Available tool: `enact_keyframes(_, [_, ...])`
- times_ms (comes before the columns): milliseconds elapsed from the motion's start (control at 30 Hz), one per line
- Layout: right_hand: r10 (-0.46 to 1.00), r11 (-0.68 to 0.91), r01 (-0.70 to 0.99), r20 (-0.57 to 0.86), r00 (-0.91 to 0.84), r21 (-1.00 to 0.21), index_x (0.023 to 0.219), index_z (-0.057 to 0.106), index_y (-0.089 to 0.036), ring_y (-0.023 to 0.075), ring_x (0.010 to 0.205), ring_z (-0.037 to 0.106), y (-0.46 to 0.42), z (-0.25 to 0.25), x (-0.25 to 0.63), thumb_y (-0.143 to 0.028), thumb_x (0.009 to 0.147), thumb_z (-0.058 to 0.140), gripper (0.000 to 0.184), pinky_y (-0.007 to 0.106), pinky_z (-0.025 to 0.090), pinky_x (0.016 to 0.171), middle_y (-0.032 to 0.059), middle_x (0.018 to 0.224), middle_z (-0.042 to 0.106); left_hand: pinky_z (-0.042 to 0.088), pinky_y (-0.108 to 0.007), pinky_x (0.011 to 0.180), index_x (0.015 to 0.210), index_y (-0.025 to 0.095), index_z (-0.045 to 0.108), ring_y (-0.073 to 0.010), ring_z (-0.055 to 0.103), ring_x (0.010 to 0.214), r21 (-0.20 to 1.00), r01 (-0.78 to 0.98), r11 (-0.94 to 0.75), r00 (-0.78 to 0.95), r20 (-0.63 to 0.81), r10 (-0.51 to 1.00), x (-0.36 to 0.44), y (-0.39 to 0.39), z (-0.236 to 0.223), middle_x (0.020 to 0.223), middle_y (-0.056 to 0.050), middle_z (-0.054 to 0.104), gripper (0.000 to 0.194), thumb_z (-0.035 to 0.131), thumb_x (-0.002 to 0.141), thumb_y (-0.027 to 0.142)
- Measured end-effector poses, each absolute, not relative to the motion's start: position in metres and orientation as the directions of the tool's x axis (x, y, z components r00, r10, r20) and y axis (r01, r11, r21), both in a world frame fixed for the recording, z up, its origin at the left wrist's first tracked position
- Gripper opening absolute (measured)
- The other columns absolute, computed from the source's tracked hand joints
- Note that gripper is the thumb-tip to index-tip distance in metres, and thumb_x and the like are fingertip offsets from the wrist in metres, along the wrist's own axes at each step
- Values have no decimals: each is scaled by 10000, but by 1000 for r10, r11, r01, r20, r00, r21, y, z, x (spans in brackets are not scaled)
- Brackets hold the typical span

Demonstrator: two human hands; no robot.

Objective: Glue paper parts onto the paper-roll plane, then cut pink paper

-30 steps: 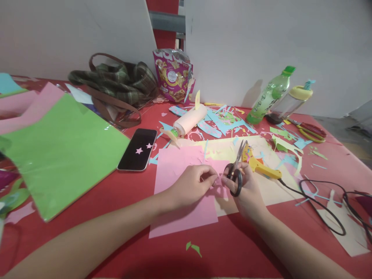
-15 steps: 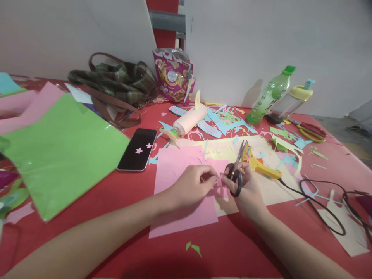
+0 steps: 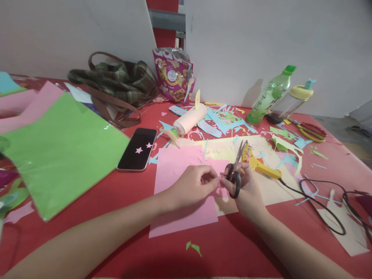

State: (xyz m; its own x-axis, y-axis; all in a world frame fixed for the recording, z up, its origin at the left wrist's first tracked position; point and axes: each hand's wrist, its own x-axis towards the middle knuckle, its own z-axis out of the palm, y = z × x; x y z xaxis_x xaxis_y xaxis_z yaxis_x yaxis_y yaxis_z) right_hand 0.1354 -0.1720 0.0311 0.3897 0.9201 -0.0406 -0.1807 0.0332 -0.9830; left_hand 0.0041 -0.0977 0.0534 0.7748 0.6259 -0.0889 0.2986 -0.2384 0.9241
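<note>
Over a pink paper sheet point(image 3: 184, 221), my left hand point(image 3: 193, 184) is closed in a pinch on a tiny scrap of pink paper point(image 3: 219, 179), mostly covered by the fingers. My right hand point(image 3: 251, 192) holds black-handled scissors point(image 3: 230, 169), blades pointing up and away. Its thumb and finger meet the scrap at the left fingertips. Just beyond the right hand lies a yellow glue gun point(image 3: 267, 169) on a cream sheet point(image 3: 279, 190). Two small pink paper stars point(image 3: 139, 150) rest on a black phone point(image 3: 130, 157) to the left.
A green sheet pack point(image 3: 66, 151) covers the left side. Behind stand a plaid bag point(image 3: 122, 83), a snack pouch point(image 3: 173, 75), a paper-wrapped roll point(image 3: 190, 119), a green bottle point(image 3: 270, 95) and a clear cup point(image 3: 286, 102). Paper scraps, red-handled scissors point(image 3: 312, 128) and a black cord point(image 3: 322, 205) lie right.
The fingers of both hands have shifted slightly at the pink scrap, and the scissors have tilted a little in my right hand. All else stays put.
</note>
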Motion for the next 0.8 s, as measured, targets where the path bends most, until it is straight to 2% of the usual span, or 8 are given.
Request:
enact_keyframes(367, [931, -2, -127, -48, 361, -992, 736, 348, -239, 68, 528, 490, -173, 37, 132, -139, 628, 639, 327, 187, 410, 427, -54, 720, 502, 401, -218, 545, 678, 155, 545, -106, 528, 600, 899, 308, -313, 809, -74, 583, 3, -96, 49, 664, -10, 598, 171, 412, 755, 232])
enact_keyframes(600, [940, 8, -124, -35, 339, -992, 767, 359, -248, 82, 570, 500, -174, 30, 136, -157, 656, 625, 302, 195, 402, 459, -49, 735, 510, 387, -209, 539, 644, 155, 537, -88, 487, 568, 883, 312, -350, 764, -15, 645, 2, -90, 55, 631, 11, 563, 179, 405, 750, 212])
enact_keyframes(800, [989, -18, -268, -56, 135, -963, 805, 365, -247, 100, 610, 477, -175, 27, 136, -267, 683, 614, 278, 260, 426, 574, -27, 763, 484, 406, -225, 607, 648, 146, 527, -96, 482, 613, 883, 299, -361, 701, 54, 712, -1, -77, 62, 654, 3, 548, 172, 414, 749, 226])
